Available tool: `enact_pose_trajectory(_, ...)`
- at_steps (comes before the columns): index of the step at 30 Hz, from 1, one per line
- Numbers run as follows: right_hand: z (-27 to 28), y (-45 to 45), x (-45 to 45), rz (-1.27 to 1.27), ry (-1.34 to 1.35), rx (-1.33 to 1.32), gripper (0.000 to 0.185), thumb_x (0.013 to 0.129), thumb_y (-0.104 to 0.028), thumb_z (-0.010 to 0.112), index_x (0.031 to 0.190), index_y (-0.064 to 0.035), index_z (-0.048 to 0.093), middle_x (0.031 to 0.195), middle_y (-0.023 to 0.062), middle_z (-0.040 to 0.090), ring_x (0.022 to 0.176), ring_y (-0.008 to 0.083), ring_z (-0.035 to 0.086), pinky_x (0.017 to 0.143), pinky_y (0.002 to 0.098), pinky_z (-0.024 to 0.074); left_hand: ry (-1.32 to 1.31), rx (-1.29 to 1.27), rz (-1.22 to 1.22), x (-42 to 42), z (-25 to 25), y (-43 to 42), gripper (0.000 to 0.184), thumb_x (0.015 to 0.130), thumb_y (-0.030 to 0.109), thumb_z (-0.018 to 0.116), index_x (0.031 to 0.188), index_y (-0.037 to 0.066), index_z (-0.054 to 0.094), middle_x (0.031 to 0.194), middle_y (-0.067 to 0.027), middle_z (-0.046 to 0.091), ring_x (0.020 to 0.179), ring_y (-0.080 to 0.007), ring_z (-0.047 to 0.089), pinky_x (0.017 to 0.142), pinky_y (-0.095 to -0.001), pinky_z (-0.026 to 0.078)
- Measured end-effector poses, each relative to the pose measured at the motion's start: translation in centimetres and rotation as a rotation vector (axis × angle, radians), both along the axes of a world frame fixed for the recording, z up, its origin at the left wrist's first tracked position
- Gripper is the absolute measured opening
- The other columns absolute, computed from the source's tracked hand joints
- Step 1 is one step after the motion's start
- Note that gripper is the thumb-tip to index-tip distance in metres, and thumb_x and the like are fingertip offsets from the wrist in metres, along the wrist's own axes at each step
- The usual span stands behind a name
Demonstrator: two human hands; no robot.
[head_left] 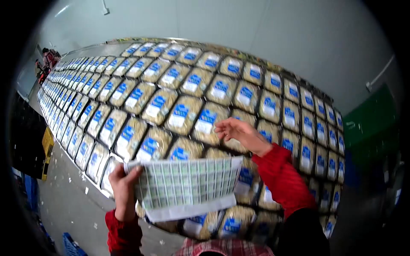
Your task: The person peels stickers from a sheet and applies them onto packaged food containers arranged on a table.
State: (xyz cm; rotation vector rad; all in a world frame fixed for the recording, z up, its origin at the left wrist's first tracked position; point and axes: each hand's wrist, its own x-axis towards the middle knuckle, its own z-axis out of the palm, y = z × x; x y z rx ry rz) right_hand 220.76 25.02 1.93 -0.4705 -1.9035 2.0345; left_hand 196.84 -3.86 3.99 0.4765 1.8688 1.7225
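Observation:
My left hand (124, 181) grips the left edge of a sheet of small green-and-white stickers (188, 183), thumb on top. The sheet is held above the packed trays, with a plain white strip along its lower edge. My right hand (241, 133) is just over a film-wrapped tray (211, 123) with a blue and white label. Its fingers are loosely curved and apart, and I see nothing in them. Whether the fingertips touch the film I cannot tell. The trays hold something pale and shredded; the sheet hides several of them.
Rows of the same black trays (181, 115) cover the long table. A pale wall (213, 21) runs behind it. People (50, 59) stand at the far left end. A yellow pallet (48, 149) and blue pallet (72, 245) lie left; a green panel (369, 117) is right. Scraps litter the floor (81, 202).

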Motion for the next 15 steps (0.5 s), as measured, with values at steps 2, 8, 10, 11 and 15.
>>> enact_pose_trajectory(2,4.5,-6.5,7.2,-0.062,-0.016,0.249,0.041,0.083,-0.003,0.068,0.12,-0.001,0.052,0.1,0.0023,0.059,0.092,0.0102,0.056,0.081,0.0241,0.0466,0.031,0.126,-0.086,4.3,2.1,0.1,0.008,0.08,0.003,0.071,0.082,0.0,0.064,0.075,-0.0022,0.066,0.063,-0.0066,0.056,0.058,-0.0215,0.044)
enact_pose_trajectory(8,6.6,-18.6,29.5,-0.505,-0.052,0.055,0.027,0.083,0.002,0.066,0.108,0.0017,0.058,0.089,0.0015,0.061,0.084,0.0077,0.059,0.077,0.0242,0.0495,0.055,0.224,-0.582,20.1,4.7,-0.7,0.014,0.079,0.008,0.074,0.089,0.0,0.068,0.076,-0.0015,0.067,0.064,-0.0068,0.057,0.061,-0.0232,0.045)
enact_pose_trajectory(10,6.1,-23.5,38.4,-0.623,-0.064,0.096,0.025,0.085,0.002,0.064,0.109,0.0022,0.057,0.09,0.0031,0.062,0.083,0.0089,0.06,0.076,0.0242,0.0498,0.066,0.161,-0.698,26.9,4.6,-1.5,0.013,0.08,0.011,0.074,0.087,0.0,0.069,0.076,-0.001,0.067,0.064,-0.0066,0.057,0.061,-0.0227,0.044)
enact_pose_trajectory(11,6.5,-26.1,42.1,-0.655,-0.098,0.087,0.025,0.085,0.002,0.064,0.109,0.0022,0.057,0.091,0.0038,0.063,0.082,0.0097,0.061,0.076,0.0247,0.0499,0.04,0.175,-0.727,30.7,4.8,-1.7,0.014,0.08,0.011,0.074,0.087,0.0,0.069,0.075,-0.0009,0.067,0.063,-0.0066,0.056,0.06,-0.0224,0.044)
enact_pose_trajectory(15,6.2,-38.5,56.6,-0.852,-0.232,0.26,0.035,0.083,-0.001,0.067,0.116,0.0013,0.055,0.102,0.0093,0.061,0.092,0.0146,0.06,0.08,0.0291,0.0502,0.056,0.171,-0.982,46.3,4.6,-3.4,0.011,0.081,0.009,0.073,0.083,0.0,0.068,0.073,-0.0007,0.066,0.062,-0.0058,0.055,0.057,-0.0217,0.043)
